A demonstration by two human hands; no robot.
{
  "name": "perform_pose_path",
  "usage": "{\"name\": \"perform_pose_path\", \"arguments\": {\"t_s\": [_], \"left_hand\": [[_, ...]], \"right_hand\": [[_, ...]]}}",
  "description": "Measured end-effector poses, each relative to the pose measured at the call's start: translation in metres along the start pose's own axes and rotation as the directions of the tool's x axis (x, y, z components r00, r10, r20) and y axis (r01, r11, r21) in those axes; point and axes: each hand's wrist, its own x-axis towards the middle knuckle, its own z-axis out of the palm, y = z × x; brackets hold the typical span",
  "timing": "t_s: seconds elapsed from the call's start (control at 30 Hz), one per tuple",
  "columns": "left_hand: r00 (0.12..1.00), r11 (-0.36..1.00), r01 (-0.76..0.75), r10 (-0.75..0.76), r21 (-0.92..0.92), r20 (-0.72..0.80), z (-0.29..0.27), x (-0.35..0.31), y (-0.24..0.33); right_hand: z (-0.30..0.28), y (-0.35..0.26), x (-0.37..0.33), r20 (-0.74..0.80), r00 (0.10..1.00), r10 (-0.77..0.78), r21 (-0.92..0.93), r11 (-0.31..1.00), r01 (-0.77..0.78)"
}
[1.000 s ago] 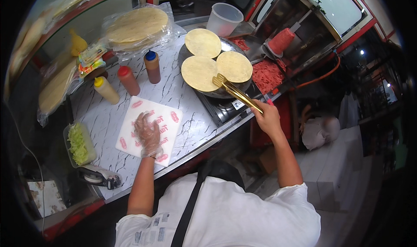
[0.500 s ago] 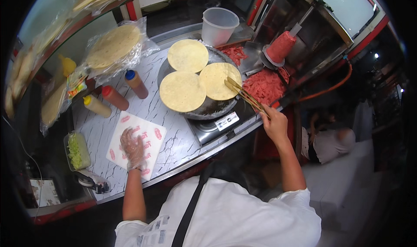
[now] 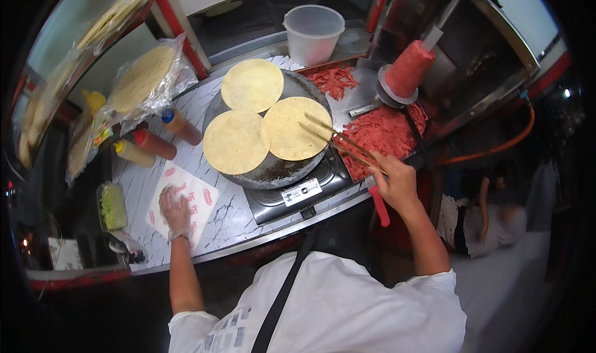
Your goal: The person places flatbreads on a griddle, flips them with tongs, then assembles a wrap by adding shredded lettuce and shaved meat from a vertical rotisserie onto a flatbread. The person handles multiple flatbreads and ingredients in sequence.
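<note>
My right hand (image 3: 397, 182) is closed around a pair of brown tongs (image 3: 347, 145). The tongs' two tips are apart, over the right-hand flatbread (image 3: 299, 133) on the round dark griddle (image 3: 273, 178); whether they touch it I cannot tell. Two more round flatbreads share the griddle, one at the back (image 3: 252, 85) and one at the left (image 3: 236, 143). My left hand (image 3: 174, 209), in a clear plastic glove, lies with fingers spread on a white sheet of printed paper (image 3: 202, 195) on the counter.
Sauce bottles in yellow (image 3: 134, 154), red (image 3: 155, 144) and brown (image 3: 182, 128) stand left of the griddle. A tub of shredded lettuce (image 3: 113, 207) sits farther left. Shaved meat (image 3: 382, 136), a meat spit (image 3: 408, 71) and a red-handled knife (image 3: 379, 205) are at right. A bucket (image 3: 313, 36) stands behind.
The tongs' tips have spread apart over the right-hand flatbread. The view has shifted, and the red knife handle now shows beside my right hand. My left hand stays on the paper.
</note>
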Motion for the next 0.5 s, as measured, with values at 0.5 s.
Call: {"name": "perform_pose_path", "arguments": {"t_s": [0.5], "left_hand": [[1.0,0.967,0.0,-0.004,0.253,0.016,-0.002,0.003,0.006]], "right_hand": [[0.004,0.026,0.023,0.068,0.997,-0.047,0.092,0.995,0.041]]}}
